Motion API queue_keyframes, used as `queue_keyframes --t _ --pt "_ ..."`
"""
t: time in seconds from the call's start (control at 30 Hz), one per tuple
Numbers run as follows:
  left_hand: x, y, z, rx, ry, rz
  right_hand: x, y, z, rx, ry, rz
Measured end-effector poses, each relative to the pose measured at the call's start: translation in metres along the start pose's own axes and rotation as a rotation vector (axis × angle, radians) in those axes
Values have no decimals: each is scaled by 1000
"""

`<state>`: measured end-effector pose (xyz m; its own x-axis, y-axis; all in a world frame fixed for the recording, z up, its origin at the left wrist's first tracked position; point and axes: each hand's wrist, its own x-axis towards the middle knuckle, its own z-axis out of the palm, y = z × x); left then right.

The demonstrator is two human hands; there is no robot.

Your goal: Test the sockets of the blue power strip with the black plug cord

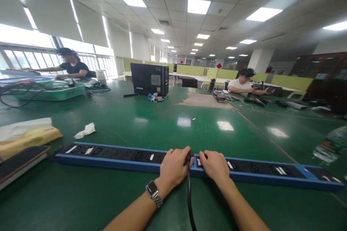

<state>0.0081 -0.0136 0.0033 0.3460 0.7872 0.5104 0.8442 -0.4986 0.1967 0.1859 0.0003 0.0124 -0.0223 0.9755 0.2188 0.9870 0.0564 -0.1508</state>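
A long blue power strip (116,164) with black sockets lies across the green table in front of me. My left hand (173,168) is closed around a black plug (189,156) at the middle of the strip. From that plug a black cable (189,195) runs down toward me. Just to the right, my right hand (215,166) grips the strip, its fingers curled over the far edge and partly hidden. Whether the plug is seated in a socket I cannot tell, as my left fingers cover its lower end.
Tissue packaging (32,139), a dark flat box (21,162) and crumpled tissue (86,130) lie left; a plastic bottle (332,146) is right. Farther back are a green basket (58,92), a black computer case (148,79), gloves (155,97) and two seated people.
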Motion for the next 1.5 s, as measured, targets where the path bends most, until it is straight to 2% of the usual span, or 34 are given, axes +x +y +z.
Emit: queue_keyframes --t 0.4,0.63,0.93,1.2,1.3,1.4,1.5 --pt "-11 12 -8 27 -29 -23 -13 2 -6 -3 -42 4" --pt "-17 7 -12 33 -27 -24 -17 -7 -7 7 -29 23" --pt "-25 -5 -11 69 41 -9 -20 -17 -7 15 -14 38" --pt "-31 -14 -13 39 31 -65 -23 -30 -8 100 -39 73" --pt "-27 -15 -15 -55 10 -87 -12 -20 -8 232 -90 79" --pt "-17 -19 -20 -181 -4 -87 10 3 -8 350 -166 63" --pt "-7 -25 -26 -277 -2 -62 27 24 -3 431 -161 84"
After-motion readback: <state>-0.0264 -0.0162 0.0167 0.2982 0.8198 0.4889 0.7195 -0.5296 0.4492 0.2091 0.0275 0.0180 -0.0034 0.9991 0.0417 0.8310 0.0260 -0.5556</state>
